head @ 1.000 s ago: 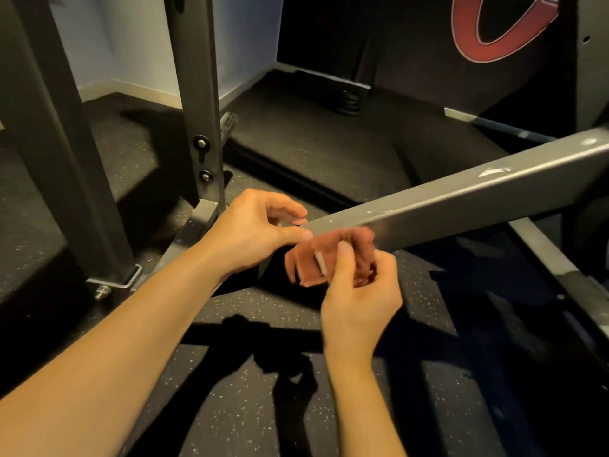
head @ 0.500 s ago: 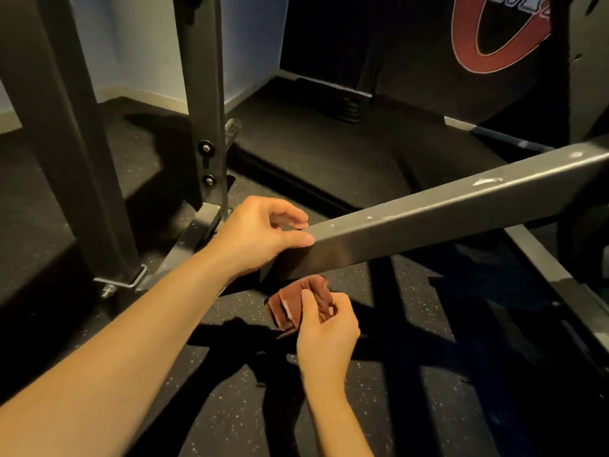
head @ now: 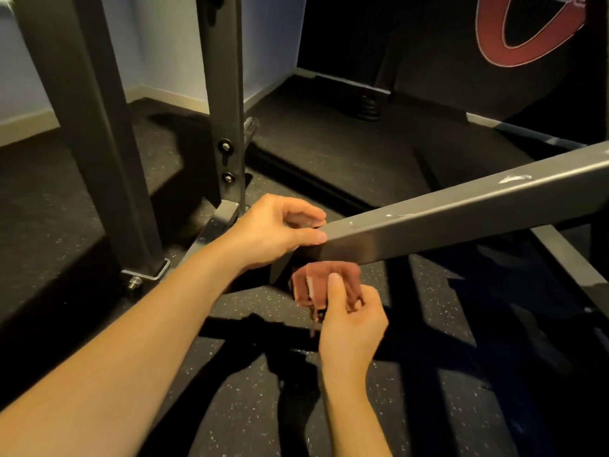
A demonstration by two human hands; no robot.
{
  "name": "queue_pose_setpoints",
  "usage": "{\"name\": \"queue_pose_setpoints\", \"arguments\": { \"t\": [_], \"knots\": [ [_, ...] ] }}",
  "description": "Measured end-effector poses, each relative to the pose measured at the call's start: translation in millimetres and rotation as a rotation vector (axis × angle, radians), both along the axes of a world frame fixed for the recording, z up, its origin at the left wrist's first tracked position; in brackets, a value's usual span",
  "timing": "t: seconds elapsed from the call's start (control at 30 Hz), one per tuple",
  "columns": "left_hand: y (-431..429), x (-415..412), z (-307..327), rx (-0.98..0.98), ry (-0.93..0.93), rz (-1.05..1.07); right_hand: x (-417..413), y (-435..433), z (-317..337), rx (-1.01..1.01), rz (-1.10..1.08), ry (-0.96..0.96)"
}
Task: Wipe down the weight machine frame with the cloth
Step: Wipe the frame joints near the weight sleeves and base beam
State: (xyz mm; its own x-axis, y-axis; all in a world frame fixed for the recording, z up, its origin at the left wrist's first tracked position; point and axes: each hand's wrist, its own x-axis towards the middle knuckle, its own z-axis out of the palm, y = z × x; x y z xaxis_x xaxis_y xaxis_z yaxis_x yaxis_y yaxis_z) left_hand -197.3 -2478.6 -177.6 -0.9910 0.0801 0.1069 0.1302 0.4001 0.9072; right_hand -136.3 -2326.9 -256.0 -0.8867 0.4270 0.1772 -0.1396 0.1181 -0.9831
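Note:
A grey square steel beam [head: 461, 219] of the weight machine frame slants up from centre to the right edge. My left hand [head: 276, 232] grips the beam's lower end, thumb along its near edge and fingers curled over the far side. My right hand [head: 349, 321] pinches a folded reddish-brown cloth [head: 316, 282] between thumb and fingers. The cloth's top edge sits right under the beam's underside, just right of my left hand. Whether it touches the metal I cannot tell.
Two dark uprights rise at the left: a thick post [head: 99, 143] bolted to a floor bracket, and a thinner post [head: 225, 103] with two bolts. Another frame rail [head: 576, 268] runs along the floor on the right. Black speckled rubber flooring [head: 250, 407] lies below.
A second ago the cloth lay against the beam's near face. My right hand then dropped it below the beam and has now lifted it back up to the underside. My left hand stayed gripping.

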Motion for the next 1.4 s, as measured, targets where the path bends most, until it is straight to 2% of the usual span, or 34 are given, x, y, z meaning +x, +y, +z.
{"name": "queue_pose_setpoints", "arguments": {
  "t": [0.1, 0.2, 0.27, 0.4, 0.47, 0.6, 0.77, 0.97, 1.1, 1.17, 1.4],
  "knots": [
    [-17, 1, -2, -0.087, -0.001, 0.06, -8, -7, 8, -0.077, 0.0, 0.03],
    [-35, 3, -9, -0.035, -0.057, 0.086, -4, -33, -28, -0.021, 0.111, -0.163],
    [-42, 6, -15, -0.082, -0.111, 0.058, 2, -41, -40, -0.031, 0.154, -0.251],
    [-42, 4, -20, -0.202, -0.107, 0.077, -2, -28, -25, -0.151, 0.078, -0.125],
    [-41, 3, -21, -0.213, -0.104, 0.085, -4, -31, -24, -0.17, 0.06, -0.123],
    [-43, 5, -25, -0.203, -0.092, 0.105, 0, -57, -38, -0.224, 0.148, -0.329],
    [-43, 3, -26, -0.186, -0.08, 0.103, -10, -50, -12, -0.339, 0.077, -0.1],
    [-44, 6, -24, -0.161, -0.106, 0.112, -3, -57, -21, -0.224, 0.146, -0.243],
    [-42, 4, -24, -0.157, -0.089, 0.095, -11, -35, 15, -0.255, 0.087, -0.048],
    [-43, 4, -24, -0.158, -0.103, 0.09, -10, -37, 11, -0.209, 0.081, -0.006],
    [-39, 14, -32, -0.03, -0.11, 0.139, -5, -52, -34, 0.003, 0.225, -0.282]
  ]
}}
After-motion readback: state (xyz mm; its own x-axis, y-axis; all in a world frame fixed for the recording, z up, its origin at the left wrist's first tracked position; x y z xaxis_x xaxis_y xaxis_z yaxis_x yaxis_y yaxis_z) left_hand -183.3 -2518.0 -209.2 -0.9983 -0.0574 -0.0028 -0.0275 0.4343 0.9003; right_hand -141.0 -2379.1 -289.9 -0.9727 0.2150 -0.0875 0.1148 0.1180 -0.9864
